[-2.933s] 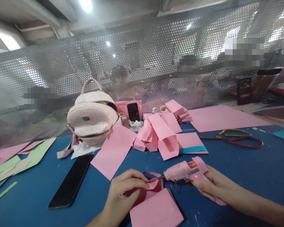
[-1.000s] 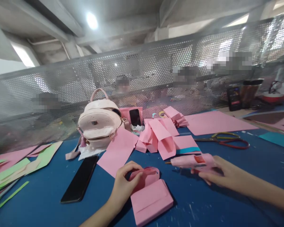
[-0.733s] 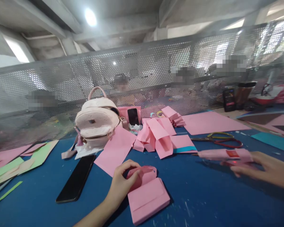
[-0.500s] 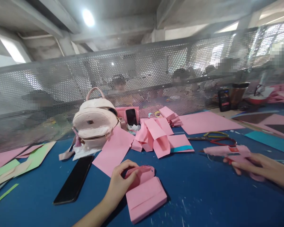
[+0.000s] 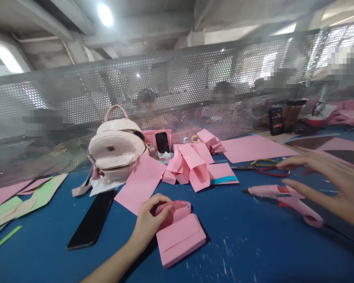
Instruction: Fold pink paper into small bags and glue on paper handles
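My left hand (image 5: 152, 218) pinches the raised flap of a folded pink paper box (image 5: 183, 241), which rests on the blue table near the front. The flap's inner side is partly hidden by my fingers. My right hand (image 5: 333, 184) is spread, blurred a little, with nothing in it. It hovers over and beside a pink hot glue gun (image 5: 283, 194) that lies on the table, nozzle pointing left. Just behind, scissors (image 5: 264, 168) with yellow and red handles lie close to my right fingertips.
A black phone (image 5: 93, 220) lies left of my left hand, with a pale pink backpack (image 5: 118, 145) behind it. Folded pink papers (image 5: 191, 165) are heaped mid-table. Green and pink sheets (image 5: 41, 196) lie far left. A perforated metal screen (image 5: 177, 90) closes the back; people sit beyond it.
My right hand has let go of the glue gun, opened and moved up and back toward the scissors. The glue gun now lies on the table. My left hand keeps its hold.
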`<state>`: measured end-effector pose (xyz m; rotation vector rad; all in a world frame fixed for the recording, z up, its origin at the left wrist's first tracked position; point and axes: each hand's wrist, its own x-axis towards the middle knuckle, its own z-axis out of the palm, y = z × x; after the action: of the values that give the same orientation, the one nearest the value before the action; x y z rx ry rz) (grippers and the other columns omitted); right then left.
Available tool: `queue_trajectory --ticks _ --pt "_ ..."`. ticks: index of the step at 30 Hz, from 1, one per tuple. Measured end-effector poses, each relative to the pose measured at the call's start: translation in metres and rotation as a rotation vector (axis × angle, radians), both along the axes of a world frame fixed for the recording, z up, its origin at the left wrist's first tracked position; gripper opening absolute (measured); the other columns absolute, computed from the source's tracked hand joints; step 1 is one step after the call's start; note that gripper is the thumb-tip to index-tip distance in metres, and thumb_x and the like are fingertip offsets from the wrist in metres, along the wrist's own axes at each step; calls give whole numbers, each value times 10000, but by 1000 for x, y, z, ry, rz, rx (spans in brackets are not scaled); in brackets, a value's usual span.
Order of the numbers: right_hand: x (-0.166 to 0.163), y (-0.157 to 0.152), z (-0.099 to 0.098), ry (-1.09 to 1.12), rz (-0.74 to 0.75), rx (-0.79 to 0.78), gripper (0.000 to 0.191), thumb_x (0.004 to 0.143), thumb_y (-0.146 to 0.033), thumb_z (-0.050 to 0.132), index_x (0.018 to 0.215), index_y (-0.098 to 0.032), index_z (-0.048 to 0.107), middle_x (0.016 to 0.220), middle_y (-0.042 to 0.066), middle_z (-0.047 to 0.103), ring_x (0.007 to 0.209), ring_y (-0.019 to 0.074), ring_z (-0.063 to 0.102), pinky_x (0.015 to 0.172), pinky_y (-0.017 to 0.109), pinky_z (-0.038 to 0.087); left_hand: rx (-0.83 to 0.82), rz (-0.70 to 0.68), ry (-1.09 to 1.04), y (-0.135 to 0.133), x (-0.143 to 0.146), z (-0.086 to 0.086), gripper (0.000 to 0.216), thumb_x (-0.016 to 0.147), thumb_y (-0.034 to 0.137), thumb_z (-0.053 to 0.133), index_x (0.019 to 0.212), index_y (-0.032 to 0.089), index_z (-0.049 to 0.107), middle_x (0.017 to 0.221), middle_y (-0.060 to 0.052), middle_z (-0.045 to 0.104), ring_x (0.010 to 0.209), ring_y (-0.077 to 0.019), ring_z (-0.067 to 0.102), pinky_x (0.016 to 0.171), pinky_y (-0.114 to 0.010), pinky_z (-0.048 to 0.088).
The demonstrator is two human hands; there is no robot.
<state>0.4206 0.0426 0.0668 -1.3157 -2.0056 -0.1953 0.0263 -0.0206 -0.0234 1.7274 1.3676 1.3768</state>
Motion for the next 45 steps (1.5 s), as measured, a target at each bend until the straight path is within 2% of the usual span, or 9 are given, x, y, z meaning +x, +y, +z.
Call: queue_trajectory --ticks 2,4,6,8,12,16,22,40,45 --pt "-34 -14 0 66 227 -165 353 870 -589 537 1077 -315 620 1103 66 669 973 249 645 781 364 535 3 3 -8 0 0 0 97 822 237 636 795 171 702 791 -33 692 762 -171 645 722 -252 492" --pt "-72 -22 -10 92 390 -331 290 912 -465 545 1151 -304 575 1143 48 649 962 217 634 816 340 530 3 4 -16 -1 0 0 102 825 244 632 792 168 693 784 -34 692 757 -173 645 714 -252 495" --pt "-110 -21 -25 119 532 -440 264 913 -369 557 1152 -259 574 1154 52 644 923 198 630 841 338 515 2 3 -24 -2 0 0 111 828 248 624 786 165 684 769 -35 690 745 -174 645 699 -253 499" --pt "-142 -12 -43 195 672 -526 234 880 -268 573 1107 -215 580 1101 57 658 888 185 629 790 319 515 1 3 -27 -4 1 0 116 830 250 619 785 162 680 762 -35 690 740 -175 644 694 -254 501" --pt "-182 6 -72 374 856 -660 250 787 -239 677 1020 -188 601 992 35 672 831 168 625 694 277 493 -1 27 -28 -9 1 0 116 835 255 618 787 161 666 751 -33 683 725 -173 635 679 -251 498" --pt "-192 6 -83 421 869 -679 177 765 -228 686 926 -186 627 908 14 666 743 142 595 642 253 462 11 42 -36 -10 2 0 91 828 235 619 783 166 657 743 -25 671 721 -169 636 681 -243 496" --pt "-187 2 -83 492 824 -703 62 795 -218 644 837 -173 638 759 1 647 644 126 563 567 229 413 2 21 -24 -10 5 -1 71 830 194 607 784 175 658 752 -12 653 717 -152 628 674 -221 489" --pt "-185 -2 -85 411 836 -533 84 779 -124 635 818 -198 637 766 -13 618 670 125 560 583 225 413 2 -48 19 -10 6 3 79 792 153 597 793 180 670 783 -27 676 780 -181 658 737 -267 512" --pt "-183 -3 -86 392 850 -520 105 785 -108 617 830 -201 633 792 -12 620 677 121 551 598 225 422 -82 -96 49 -9 7 7 168 727 82 563 802 195 662 830 -15 705 840 -188 671 783 -275 500"
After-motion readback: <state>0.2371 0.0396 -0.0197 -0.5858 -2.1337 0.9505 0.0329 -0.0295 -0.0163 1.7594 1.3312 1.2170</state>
